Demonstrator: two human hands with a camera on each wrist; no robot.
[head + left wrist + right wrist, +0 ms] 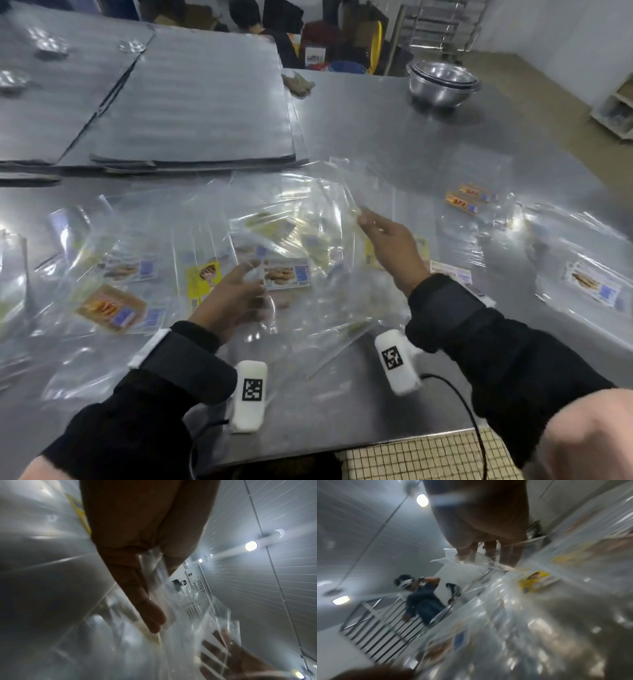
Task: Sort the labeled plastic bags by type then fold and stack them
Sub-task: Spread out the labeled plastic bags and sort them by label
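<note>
The right hand [387, 246] pinches the top edge of a clear plastic bag [308, 246] and lifts it off the pile, near the middle of the shiny metal surface [394, 123]. This bag hangs down from the fingertips toward the near edge, so its long side runs from the right hand down toward the left hand [233, 294]. A white label with a picture of biscuits [286, 274] seems to be on it, but the bags are see-through, so it could be on the one below. The left hand is right next to that label, closer to it than the right hand is. Its fingers are spread, and the left wrist view shows a bit of thin plastic between the thumb and fingers, so it seems to hold the bag's lower part lightly. The bags are thin, slippery and floppy, and they shine in the light. Many more lie mixed up toward the left edge, some with orange labels [109, 306] and some with yellow ones [202, 277]. Small sorted heaps lie toward the right edge: one with orange labels [467, 200] and one with a white label [594, 286]. I think the held bag goes to a heap like that next. Metal bowls [442, 82] sit at the far side.
</note>
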